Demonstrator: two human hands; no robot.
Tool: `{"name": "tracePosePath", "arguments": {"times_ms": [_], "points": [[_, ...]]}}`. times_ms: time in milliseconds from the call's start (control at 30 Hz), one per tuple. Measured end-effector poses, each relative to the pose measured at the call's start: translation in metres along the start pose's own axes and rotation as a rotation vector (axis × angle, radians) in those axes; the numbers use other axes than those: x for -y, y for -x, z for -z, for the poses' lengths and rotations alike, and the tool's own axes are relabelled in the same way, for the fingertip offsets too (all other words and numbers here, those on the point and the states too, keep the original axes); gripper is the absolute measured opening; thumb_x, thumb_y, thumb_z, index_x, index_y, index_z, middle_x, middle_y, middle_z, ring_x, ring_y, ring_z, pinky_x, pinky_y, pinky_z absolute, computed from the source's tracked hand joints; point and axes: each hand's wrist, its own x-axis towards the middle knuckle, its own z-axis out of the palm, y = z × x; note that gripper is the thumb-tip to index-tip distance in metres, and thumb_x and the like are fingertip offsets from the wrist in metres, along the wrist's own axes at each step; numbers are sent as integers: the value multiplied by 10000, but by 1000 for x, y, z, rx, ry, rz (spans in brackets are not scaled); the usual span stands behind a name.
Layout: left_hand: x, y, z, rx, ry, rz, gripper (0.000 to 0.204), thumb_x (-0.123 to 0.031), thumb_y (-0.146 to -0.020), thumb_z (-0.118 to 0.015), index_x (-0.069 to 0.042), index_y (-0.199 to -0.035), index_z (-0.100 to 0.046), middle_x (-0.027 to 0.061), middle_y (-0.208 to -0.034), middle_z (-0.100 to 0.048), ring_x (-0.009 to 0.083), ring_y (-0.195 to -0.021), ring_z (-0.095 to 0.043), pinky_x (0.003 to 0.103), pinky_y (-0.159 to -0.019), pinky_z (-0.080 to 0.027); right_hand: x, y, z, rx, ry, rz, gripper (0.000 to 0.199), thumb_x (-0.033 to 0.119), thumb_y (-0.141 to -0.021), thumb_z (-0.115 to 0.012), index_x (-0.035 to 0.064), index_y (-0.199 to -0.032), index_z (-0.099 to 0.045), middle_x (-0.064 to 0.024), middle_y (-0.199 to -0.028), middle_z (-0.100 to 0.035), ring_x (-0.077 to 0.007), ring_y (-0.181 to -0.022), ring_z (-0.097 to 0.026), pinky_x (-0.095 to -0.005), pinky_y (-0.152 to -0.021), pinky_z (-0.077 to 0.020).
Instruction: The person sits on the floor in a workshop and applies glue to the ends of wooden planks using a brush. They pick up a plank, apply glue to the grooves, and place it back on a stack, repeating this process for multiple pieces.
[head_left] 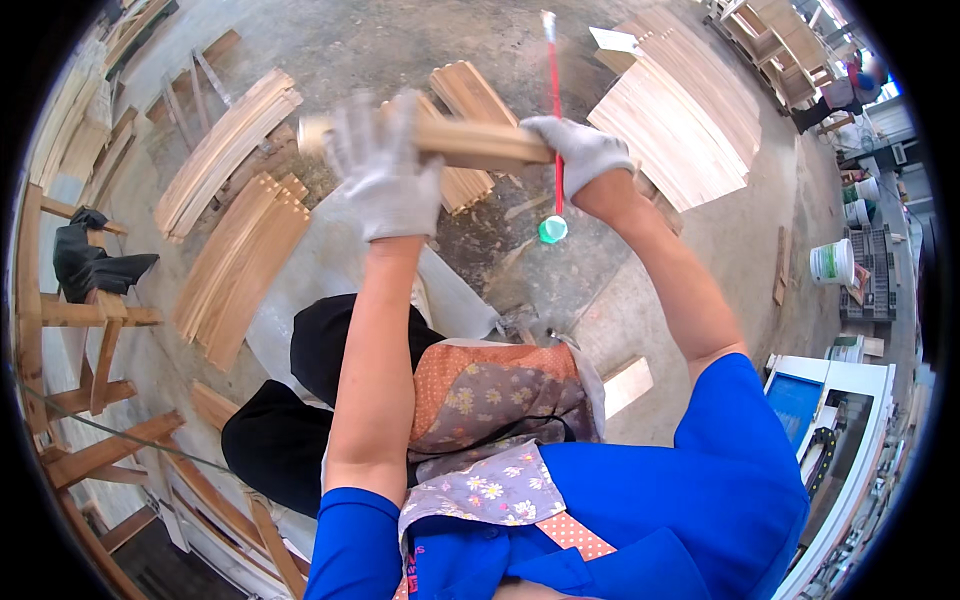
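Observation:
A short bundle of pale wooden strips [478, 142] is raised level above the floor in front of me, blurred by motion. My right hand [585, 158], in a whitish glove, grips its right end. My left hand [385, 170], gloved too, lies against the left part of the wood with its fingers spread, smeared by movement. A thin red rod [555, 80] with a whitish tip runs behind the right hand. Below that hand, at the rod's near end, is a small green round piece [552, 229]. Whether the rod touches the glove I cannot tell.
Stacks of wooden strips lie on the floor at left [240, 260], far left [225, 150], far middle [475, 95] and right [690, 120]. A wooden rack [100, 315] stands at left. White buckets [832, 262] line the right side. A person [845, 92] is at far right.

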Motion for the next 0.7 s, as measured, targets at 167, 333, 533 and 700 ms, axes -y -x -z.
{"name": "tracePosePath", "arguments": {"times_ms": [167, 333, 533, 700], "points": [[15, 5, -45, 158, 1305, 887, 795, -262, -681, -705, -31, -1301, -265, 178, -1233, -402, 262, -1116, -434, 366, -956, -333, 8, -20, -7, 27, -662, -482, 495, 237, -673, -730, 6, -1061, -529, -98, -896, -602, -150, -753, -572, -282, -686, -474], [13, 5, -37, 545, 2090, 1160, 471, -220, -779, -613, -31, -1171, -435, 116, -1107, -524, 223, -993, -526, 357, -867, -427, 40, -37, -20, 148, -905, -627, 546, 294, -696, -713, -41, -1076, -509, -116, -923, -590, -155, -755, -565, -298, -661, -481], [26, 7, -41, 526, 1860, 1298, 435, -208, -746, -642, -6, -1098, -486, 111, -964, -589, 222, -836, -595, 348, -714, -511, 50, -40, -14, 208, -941, -648, 516, 367, -763, -634, 25, -1126, -499, -70, -1004, -567, -137, -863, -530, -264, -728, -450], [35, 4, -39, 556, 1863, 1310, 453, -207, -730, -655, -2, -1096, -486, 122, -951, -595, 234, -809, -604, 361, -692, -521, 45, -23, -21, 42, -1221, -396, 497, 377, -852, -506, 91, -1242, -391, -37, -1176, -474, -112, -1054, -442, -247, -868, -381]]}}
